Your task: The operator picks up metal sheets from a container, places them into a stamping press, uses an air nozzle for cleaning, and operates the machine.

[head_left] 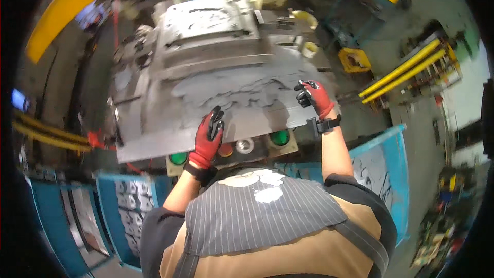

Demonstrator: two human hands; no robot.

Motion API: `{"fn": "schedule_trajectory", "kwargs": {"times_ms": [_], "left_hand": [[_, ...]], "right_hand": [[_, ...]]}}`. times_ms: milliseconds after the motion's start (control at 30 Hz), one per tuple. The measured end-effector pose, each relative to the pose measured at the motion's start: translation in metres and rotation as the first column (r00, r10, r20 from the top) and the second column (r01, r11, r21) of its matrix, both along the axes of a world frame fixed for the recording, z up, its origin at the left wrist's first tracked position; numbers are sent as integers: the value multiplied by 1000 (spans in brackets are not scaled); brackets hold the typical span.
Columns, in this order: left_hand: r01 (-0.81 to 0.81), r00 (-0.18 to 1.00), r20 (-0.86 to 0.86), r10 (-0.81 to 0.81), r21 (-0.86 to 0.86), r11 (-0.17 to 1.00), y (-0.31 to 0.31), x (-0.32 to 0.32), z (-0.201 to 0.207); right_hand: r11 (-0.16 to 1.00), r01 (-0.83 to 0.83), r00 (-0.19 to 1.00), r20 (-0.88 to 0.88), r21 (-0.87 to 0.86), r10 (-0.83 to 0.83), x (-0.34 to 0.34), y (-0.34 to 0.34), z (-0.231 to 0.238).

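Note:
My left hand (207,139), in a red glove with black fingers, is over the near edge of a grey metal worktop (154,141). Its thumb and fingers stand apart, with nothing visible between them. Farther right, my right hand (315,98) wears a matching glove over the worktop's right side. Its fingers are loosely bent and spread, and I see nothing in them. A dark grey uneven patch (231,90) stretches across the surface between the hands. Behind it stands a heavy metal die block (211,41) with a bright, pale top.
Below the worktop's front edge is a control panel with a left green button (178,158), a right green button (280,137) and a red button (225,149). Blue bins (105,195) with metal parts flank me. Yellow rails (404,69) and a yellow crate (354,60) stand right.

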State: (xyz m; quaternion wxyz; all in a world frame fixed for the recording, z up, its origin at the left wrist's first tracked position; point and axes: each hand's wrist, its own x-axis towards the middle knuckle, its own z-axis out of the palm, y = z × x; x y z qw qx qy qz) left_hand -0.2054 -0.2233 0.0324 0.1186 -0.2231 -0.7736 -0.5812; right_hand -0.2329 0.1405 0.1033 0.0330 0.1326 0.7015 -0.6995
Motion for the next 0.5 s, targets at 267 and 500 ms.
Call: {"fn": "schedule_trajectory", "kwargs": {"times_ms": [267, 500], "left_hand": [[68, 997, 35, -64, -147, 987, 84, 3, 2], [-37, 997, 59, 44, -114, 993, 77, 15, 17]], "right_hand": [[342, 196, 980, -188, 919, -56, -55, 142, -62], [-95, 107, 983, -91, 990, 158, -140, 151, -84]]}}
